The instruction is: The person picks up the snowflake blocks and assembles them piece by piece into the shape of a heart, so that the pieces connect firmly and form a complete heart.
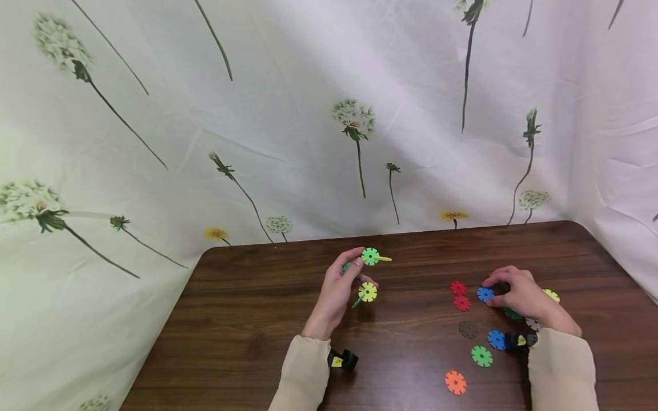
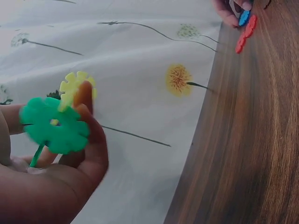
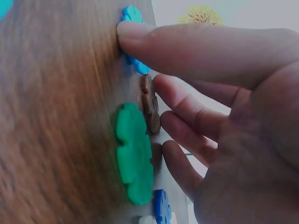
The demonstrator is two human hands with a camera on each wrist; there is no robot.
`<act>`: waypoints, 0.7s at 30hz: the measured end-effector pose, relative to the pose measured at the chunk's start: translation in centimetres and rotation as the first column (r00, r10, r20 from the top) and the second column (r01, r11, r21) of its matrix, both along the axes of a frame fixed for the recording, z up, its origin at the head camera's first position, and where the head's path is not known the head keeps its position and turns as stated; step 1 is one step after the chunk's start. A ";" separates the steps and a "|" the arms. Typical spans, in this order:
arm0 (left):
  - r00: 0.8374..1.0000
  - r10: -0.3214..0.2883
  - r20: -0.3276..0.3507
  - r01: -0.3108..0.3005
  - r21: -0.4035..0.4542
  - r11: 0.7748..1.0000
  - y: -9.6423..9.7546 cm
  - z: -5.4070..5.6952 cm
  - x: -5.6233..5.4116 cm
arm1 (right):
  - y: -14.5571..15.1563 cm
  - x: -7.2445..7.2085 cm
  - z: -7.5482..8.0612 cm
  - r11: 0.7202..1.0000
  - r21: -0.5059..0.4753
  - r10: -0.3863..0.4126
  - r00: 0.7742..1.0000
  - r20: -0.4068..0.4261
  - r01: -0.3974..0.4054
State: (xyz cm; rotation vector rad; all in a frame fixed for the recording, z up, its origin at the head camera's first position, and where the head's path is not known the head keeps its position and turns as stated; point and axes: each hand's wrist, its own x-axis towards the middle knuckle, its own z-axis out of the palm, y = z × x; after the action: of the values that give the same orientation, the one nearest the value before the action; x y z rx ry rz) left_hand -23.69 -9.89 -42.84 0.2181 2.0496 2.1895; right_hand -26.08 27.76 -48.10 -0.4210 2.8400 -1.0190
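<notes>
My left hand (image 1: 331, 291) is raised over the table and holds a joined cluster of notched plastic discs. In it I see a light green disc (image 1: 370, 256), a yellow disc (image 1: 367, 291) and, up close in the left wrist view, a green disc (image 2: 42, 133). Some of the cluster is hidden behind fingers. To the right, my right hand (image 1: 521, 294) pinches a blue notched disc (image 1: 485, 294) between thumb and forefinger, low at the tabletop. Its thumb covers part of that blue disc (image 3: 132, 14) in the right wrist view. A green disc (image 3: 134, 154) lies close by.
Two red discs (image 1: 462, 303) lie left of the right hand. Nearer the front are a brown disc (image 1: 468, 329), another blue disc (image 1: 497, 340), a green disc (image 1: 482, 356) and an orange disc (image 1: 455, 382). A flower-print cloth (image 1: 308, 142) hangs behind the wooden table (image 1: 231, 331).
</notes>
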 end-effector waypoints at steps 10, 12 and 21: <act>1.000 0.004 0.002 -0.004 0.015 1.000 0.1 0.1 0.1 | -0.2 0.0 0.3 1.000 0.004 -0.008 1.000 -0.021 0.008; 1.000 0.005 0.003 -0.006 0.014 1.000 0.1 0.2 0.1 | -0.3 0.0 0.3 1.000 -0.004 -0.010 1.000 -0.023 0.010; 1.000 0.005 0.022 -0.005 0.006 1.000 0.2 0.1 0.1 | -0.5 -0.2 0.7 0.996 -0.034 -0.082 0.996 -0.031 0.081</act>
State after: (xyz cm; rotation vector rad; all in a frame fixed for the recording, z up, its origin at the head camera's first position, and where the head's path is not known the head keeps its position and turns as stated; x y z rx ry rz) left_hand -23.61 -9.66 -42.72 0.1885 2.0349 2.1912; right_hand -26.24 27.29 -47.42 -0.3306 2.8947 -1.0847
